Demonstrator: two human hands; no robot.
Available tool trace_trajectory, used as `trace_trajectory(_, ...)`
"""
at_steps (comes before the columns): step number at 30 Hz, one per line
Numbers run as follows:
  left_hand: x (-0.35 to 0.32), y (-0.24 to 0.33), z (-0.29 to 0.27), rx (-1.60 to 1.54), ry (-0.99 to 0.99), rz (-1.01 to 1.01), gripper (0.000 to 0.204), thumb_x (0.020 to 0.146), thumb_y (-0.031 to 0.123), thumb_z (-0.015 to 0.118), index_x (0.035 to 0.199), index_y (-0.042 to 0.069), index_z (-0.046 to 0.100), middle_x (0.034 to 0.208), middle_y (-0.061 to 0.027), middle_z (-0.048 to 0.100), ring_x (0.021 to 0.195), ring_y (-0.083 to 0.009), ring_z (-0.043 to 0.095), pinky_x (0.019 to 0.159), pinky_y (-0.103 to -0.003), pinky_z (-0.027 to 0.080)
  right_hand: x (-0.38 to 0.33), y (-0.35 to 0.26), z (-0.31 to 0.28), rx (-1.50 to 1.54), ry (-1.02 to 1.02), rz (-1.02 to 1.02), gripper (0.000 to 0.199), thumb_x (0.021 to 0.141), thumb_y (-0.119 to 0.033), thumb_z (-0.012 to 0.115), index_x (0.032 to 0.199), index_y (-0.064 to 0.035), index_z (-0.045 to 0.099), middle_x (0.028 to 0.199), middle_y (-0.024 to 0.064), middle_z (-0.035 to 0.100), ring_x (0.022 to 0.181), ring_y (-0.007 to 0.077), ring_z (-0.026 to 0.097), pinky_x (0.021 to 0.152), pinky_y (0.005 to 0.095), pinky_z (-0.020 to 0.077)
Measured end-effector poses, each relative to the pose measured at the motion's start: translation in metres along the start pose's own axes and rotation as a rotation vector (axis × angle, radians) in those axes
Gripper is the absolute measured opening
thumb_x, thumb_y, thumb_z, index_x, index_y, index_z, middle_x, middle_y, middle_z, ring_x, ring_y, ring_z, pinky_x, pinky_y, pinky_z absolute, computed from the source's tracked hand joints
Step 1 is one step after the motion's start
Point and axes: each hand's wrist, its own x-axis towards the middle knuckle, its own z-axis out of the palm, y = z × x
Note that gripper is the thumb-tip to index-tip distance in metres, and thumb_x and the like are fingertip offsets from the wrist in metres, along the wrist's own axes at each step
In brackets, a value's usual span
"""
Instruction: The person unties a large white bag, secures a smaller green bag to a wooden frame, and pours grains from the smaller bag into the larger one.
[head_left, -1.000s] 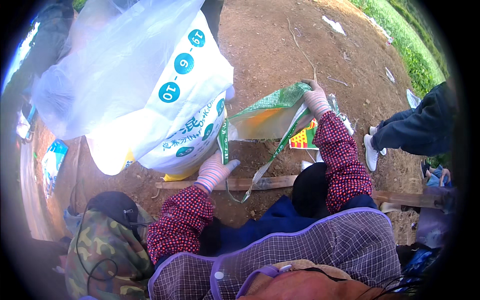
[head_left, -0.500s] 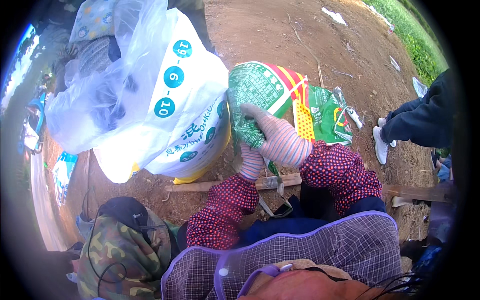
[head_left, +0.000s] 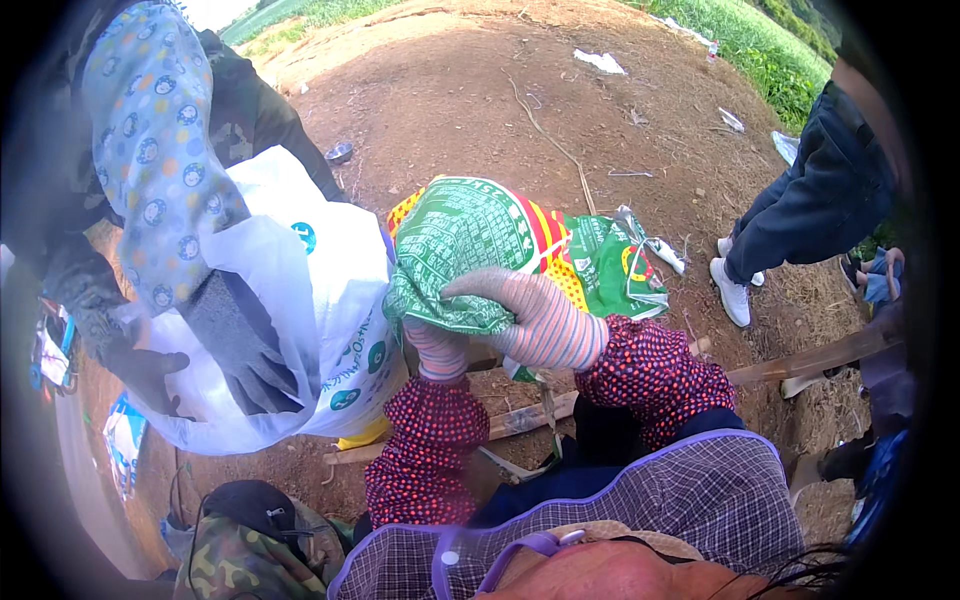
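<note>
"How does the green plastic sack [head_left: 462, 238] with white print and red-and-yellow bands sit?"

"Rounded and puffed out, bulging beyond the left hand [head_left: 438, 350] and the right hand [head_left: 548, 318]."

"And its near edge?"

"Crumpled beneath the right hand's fingers; it drapes over the left hand, hiding those fingertips."

Head-worn fisheye view, facing down

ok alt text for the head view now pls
A striped-gloved right hand grips a green sack over soil, the left hand partly hidden behind it. Left of it, a co-worker's grey-gloved hands are at a white sack.
</note>
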Motion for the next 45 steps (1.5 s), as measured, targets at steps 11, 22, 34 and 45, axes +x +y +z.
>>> trace_trajectory(11,-0.073,-0.100,-0.134,1.877,0.316,-0.532,0.065,0.094,0.055,0.049,0.140,0.008,0.046,0.136,-0.0180,0.053,0.127,-0.0303,0.051,0.109,-0.043,0.037,0.001,-0.007,-0.024,-0.421,-0.034,-0.120,0.045,0.080,-0.022,0.076,0.121,-0.0068,0.063,0.105,0.0133,0.067,0.089,0.0274,0.069,0.075,0.0353,0.0557)
trace_trajectory(22,-0.076,-0.008,-0.072,2.169,-0.086,-0.992,0.060,0.094,0.050,0.045,0.141,0.013,0.049,0.137,-0.0181,0.055,0.123,-0.0393,0.053,0.111,-0.051,0.029,0.033,0.124,0.000,-0.759,-0.379,0.636,0.067,0.084,-0.012,0.065,0.145,-0.0159,0.039,0.129,0.0200,0.054,0.110,0.0351,0.064,0.087,0.0453,0.0532)
trace_trajectory(34,-0.188,0.072,-0.085,1.710,0.645,-0.309,0.083,0.084,0.038,0.072,0.144,-0.004,0.034,0.141,-0.0262,0.046,0.132,-0.0398,0.042,0.111,-0.041,0.033,0.019,0.137,0.013,-0.615,-0.239,0.497,0.051,0.084,-0.003,0.062,0.132,-0.0154,0.050,0.129,0.0177,0.053,0.117,0.0368,0.058,0.096,0.0458,0.0497)
trace_trajectory(45,-0.160,0.079,-0.051,2.096,-0.240,-1.426,0.052,0.090,0.046,0.047,0.099,-0.001,0.070,0.099,-0.0237,0.069,0.095,-0.0395,0.066,0.089,-0.046,0.049,0.022,0.150,0.019,-0.413,0.084,0.380,0.046,0.082,-0.009,0.064,0.127,-0.0119,0.058,0.127,0.0166,0.058,0.111,0.0374,0.060,0.096,0.0427,0.0485)
